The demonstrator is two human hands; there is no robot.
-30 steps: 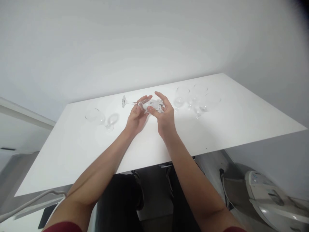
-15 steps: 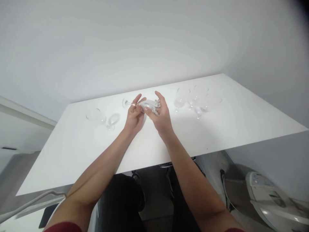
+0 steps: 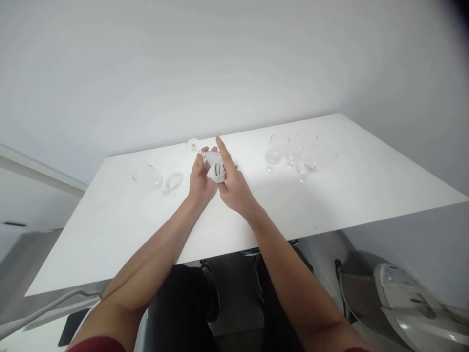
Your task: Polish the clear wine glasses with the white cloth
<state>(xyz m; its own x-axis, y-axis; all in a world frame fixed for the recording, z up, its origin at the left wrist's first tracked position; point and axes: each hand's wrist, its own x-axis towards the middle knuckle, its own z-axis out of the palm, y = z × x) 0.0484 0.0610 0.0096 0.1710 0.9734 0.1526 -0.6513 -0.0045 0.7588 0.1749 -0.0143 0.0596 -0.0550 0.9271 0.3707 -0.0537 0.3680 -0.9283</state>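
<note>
A clear stemmed glass (image 3: 213,157) is held tilted above the middle of the table, its round foot up at the far left and its mouth toward me. My left hand (image 3: 200,180) is closed around the glass near the stem end. My right hand (image 3: 237,189) presses a white cloth (image 3: 217,173) at the mouth of the glass, its index finger stretched along the side. How much of the cloth sits inside the bowl cannot be seen. Another clear stemmed glass (image 3: 148,177) stands on the table to the left of my hands.
Several clear stemmed glasses (image 3: 280,146) stand close together on the right of the white table (image 3: 293,208). The wall (image 3: 234,68) rises behind it. A rounded pale appliance (image 3: 406,293) is at the lower right, and a grey tube (image 3: 47,305) runs at the lower left.
The glass has swung so that its mouth points more toward me. My right hand has moved left and turned with the cloth over the mouth. The standing glasses have not moved.
</note>
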